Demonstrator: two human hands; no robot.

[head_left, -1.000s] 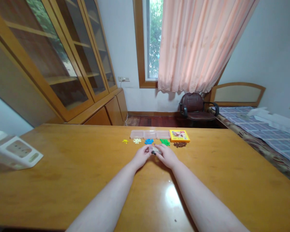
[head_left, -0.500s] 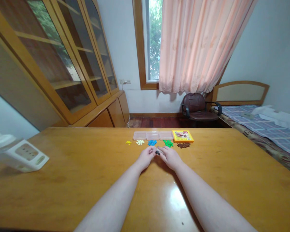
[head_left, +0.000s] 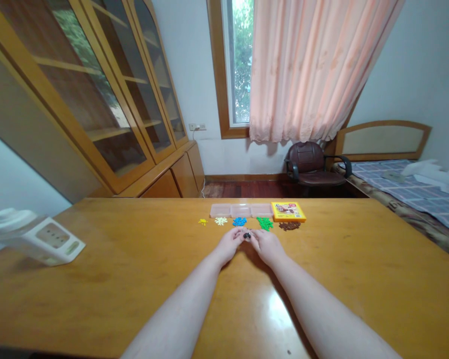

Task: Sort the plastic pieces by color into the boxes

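Observation:
My left hand (head_left: pixel 229 245) and my right hand (head_left: pixel 270 246) meet above the middle of the wooden table, fingertips pinched together. Between them is a small dark piece (head_left: pixel 247 235), perhaps more than one; its exact shape is too small to make out. Just beyond my fingers lie small loose pieces sorted by colour: a yellow pile (head_left: pixel 202 222), a cream pile (head_left: pixel 220 221), a blue pile (head_left: pixel 239 221), a green pile (head_left: pixel 265 223) and a brown pile (head_left: pixel 290 226).
Behind the piles sit a clear tray (head_left: pixel 240 211) with three compartments and a yellow box (head_left: pixel 289 212). A white jug-like container (head_left: pixel 41 237) stands on the table's left. One tiny dark bit (head_left: pixel 289 352) lies near the front. Beyond the table is an office chair (head_left: pixel 309 162).
My fingertips have drawn closer around the dark piece, which has turned slightly. The whole view has shifted a little; the piles, tray and box lie as before.

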